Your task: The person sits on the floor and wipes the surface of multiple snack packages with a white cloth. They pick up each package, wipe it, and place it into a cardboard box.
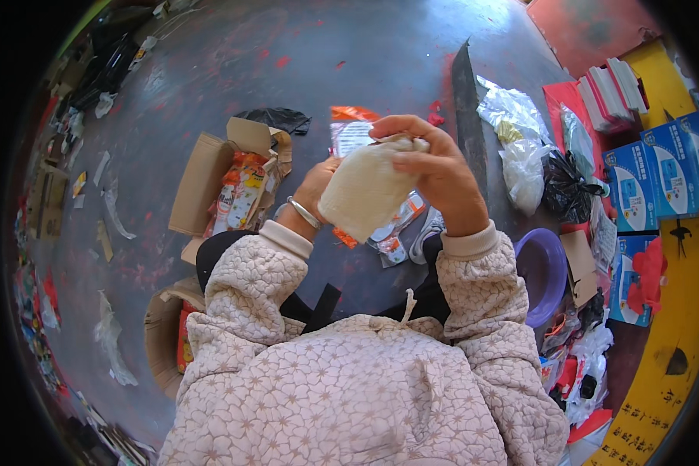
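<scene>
In front of my chest, my right hand (435,167) pinches the top edge of a soft cream cloth piece (369,190), thumb and fingers closed on its gathered corner. The cloth hangs down and to the left, with rounded lower edges. Partly behind it is my left hand (312,190), a bracelet on its wrist; its fingers curl around an orange-and-white plastic packet (352,132) whose upper part sticks up beyond the cloth. The cloth hides most of the left fingertips. Below the cloth, more clear-and-orange packets (396,233) lie near my feet.
On the left, an open cardboard box (198,186) holds colourful packets; another carton (163,334) stands nearer. To the right are a purple basin (542,276), clear plastic bags (523,171), a black bag (571,182) and blue boxes (679,167). A dark strip (467,116) crosses the floor.
</scene>
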### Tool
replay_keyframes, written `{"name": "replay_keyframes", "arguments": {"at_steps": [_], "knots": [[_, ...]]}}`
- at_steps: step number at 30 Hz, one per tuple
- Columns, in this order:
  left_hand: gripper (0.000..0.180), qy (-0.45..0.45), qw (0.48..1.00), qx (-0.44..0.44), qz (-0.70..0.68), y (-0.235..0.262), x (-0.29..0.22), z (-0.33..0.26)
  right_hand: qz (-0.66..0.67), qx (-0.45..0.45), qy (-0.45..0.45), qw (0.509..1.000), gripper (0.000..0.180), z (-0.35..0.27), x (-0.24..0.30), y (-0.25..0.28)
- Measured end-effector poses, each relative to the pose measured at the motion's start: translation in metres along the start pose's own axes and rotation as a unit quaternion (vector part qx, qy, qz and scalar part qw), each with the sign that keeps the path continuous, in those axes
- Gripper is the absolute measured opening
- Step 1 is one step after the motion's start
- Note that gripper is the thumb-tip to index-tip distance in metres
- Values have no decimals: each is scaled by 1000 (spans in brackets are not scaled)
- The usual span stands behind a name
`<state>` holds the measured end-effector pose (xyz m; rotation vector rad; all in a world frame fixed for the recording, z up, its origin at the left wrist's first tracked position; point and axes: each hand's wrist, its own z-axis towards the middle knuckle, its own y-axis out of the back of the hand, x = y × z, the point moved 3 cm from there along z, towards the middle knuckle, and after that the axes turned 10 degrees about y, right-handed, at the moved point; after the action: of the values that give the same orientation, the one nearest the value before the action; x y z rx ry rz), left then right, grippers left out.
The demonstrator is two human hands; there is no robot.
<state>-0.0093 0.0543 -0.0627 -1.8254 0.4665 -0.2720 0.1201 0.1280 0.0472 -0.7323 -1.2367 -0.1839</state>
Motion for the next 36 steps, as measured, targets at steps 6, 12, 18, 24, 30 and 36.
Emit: {"name": "replay_keyframes", "arguments": {"at_steps": [6,12,18,24,30,36], "knots": [[40,19,998,57,-7,-15,12,0,-522,-67,186,830,51,6,-4,13],[37,-145,987,-44,43,-7,2,3,-566,-95,173,800,50,2,-11,14],[37,-120,993,16,-10,6,5,10,-658,-7,213,723,32,-1,-53,-8],[36,-120,992,-36,-35,10,-13,-3,-589,108,257,758,13,-15,-43,-24],[26,-199,965,-154,78,11,-17,0,-283,-122,-20,951,22,-17,-31,45],[30,-116,970,-172,127,5,-1,6,107,-218,-87,966,25,-15,-28,70]]}}
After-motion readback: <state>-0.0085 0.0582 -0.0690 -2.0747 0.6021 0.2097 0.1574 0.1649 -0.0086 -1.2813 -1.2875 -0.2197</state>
